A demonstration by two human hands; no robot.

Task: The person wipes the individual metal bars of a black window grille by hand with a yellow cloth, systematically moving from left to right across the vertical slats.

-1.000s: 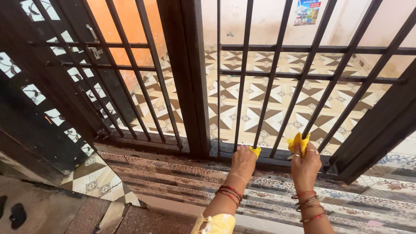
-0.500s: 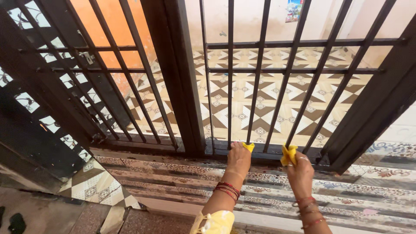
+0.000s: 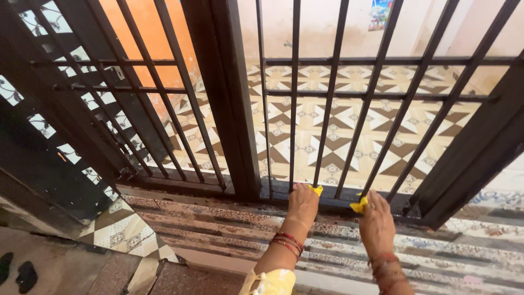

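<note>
Gripping a yellow cloth (image 3: 360, 205) at the gate's bottom rail (image 3: 338, 201), your right hand (image 3: 375, 221) is clenched; your left hand (image 3: 303, 203) pinches its other yellow end. Colourful poster (image 3: 380, 13) high on the far wall.

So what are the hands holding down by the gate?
A yellow cloth: the left hand grips one end, the right hand the other, at the gate's bottom rail.
</note>
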